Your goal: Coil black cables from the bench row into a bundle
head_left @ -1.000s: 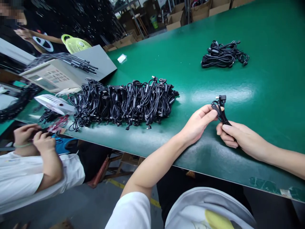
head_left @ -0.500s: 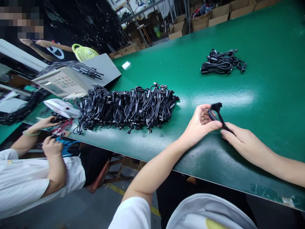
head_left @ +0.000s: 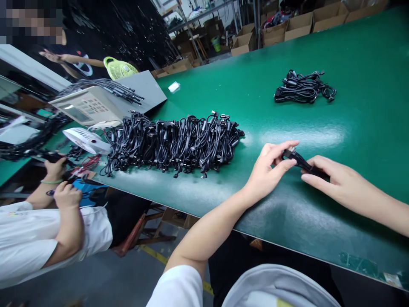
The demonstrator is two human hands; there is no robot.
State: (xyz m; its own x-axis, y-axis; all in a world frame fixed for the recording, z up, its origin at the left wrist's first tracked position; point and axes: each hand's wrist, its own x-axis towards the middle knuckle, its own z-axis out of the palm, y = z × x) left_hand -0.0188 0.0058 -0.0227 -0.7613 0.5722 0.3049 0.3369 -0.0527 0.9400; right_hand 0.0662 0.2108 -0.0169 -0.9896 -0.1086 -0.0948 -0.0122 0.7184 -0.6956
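Between my hands is a black cable (head_left: 299, 160), with a connector showing metal at its left end. My left hand (head_left: 267, 167) pinches that connector end between thumb and fingers. Wrapped round the bundled part of the same cable, my right hand (head_left: 335, 177) is closed, and its palm hides the far end. A long heap of bundled black cables (head_left: 175, 143) lies on the table to the left of my hands. Farther back on the right is a smaller pile of black cables (head_left: 303, 87).
The green table (head_left: 367, 98) has its front edge just below my forearms. At left stand a beige tester box (head_left: 92, 104), a white fan (head_left: 84, 138) and a green fan (head_left: 119, 68). A co-worker's hand (head_left: 67, 196) handles cables there. Cardboard boxes (head_left: 298, 27) line the far side.
The cable has turned in my hands: its loop and dark connector stood up before, and now a metal-tipped connector points left. My right hand has shifted slightly right.
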